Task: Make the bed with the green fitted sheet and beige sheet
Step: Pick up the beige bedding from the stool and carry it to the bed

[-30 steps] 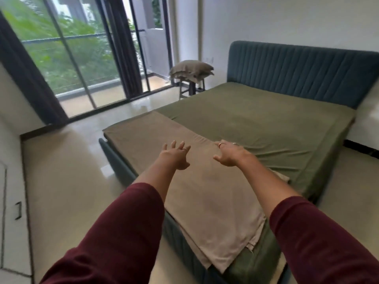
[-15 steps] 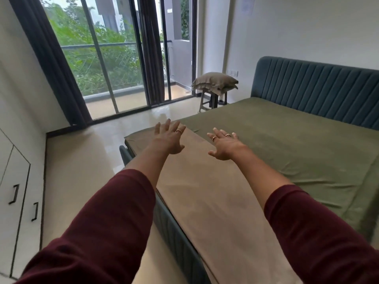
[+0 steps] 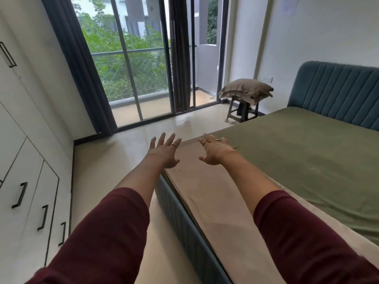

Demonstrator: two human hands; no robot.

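- Since the earlier frame, both my hands have travelled along the beige sheet (image 3: 207, 199) toward its far end, and the view has swung toward the window (image 3: 131, 64).
- Left hand (image 3: 163, 153): fingers (image 3: 162, 139) straight and spread, gripping nothing, held over the bed's edge; whether they touch the cloth I cannot tell.
- Right hand (image 3: 215, 152): fingers (image 3: 209, 140) extended, palm down, gripping nothing, at the far end of the beige sheet.
- Beige sheet: a folded strip along the bed's near edge, running from below my fingers back toward my sleeves (image 3: 303, 238).
- Green fitted sheet (image 3: 303, 156): covers the mattress, to the right of my right fingers.
- Beyond my fingertips: pillows (image 3: 246, 90) stacked on a stool (image 3: 243, 111), beside the headboard (image 3: 338, 93).
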